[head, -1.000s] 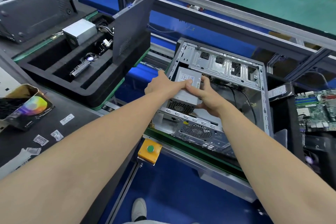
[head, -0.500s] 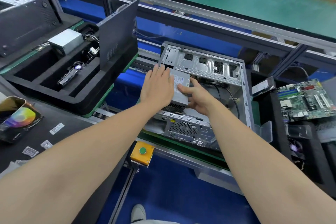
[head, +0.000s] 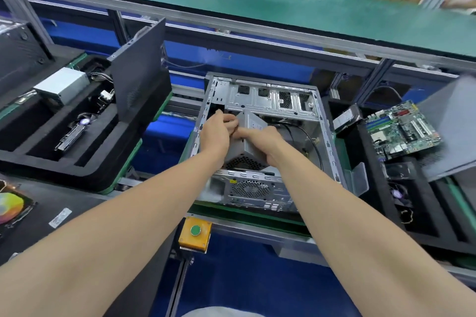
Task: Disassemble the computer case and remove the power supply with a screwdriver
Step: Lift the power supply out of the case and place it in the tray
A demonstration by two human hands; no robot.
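Both our left hand and right hand have their fingers curled round the power supply, gripping it tilted inside the open computer case, likely so that it clears the case walls on lifting.

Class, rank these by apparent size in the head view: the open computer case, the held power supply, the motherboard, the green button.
1. open computer case
2. motherboard
3. held power supply, partly hidden and close to the motherboard, so that pair is unsure
4. green button
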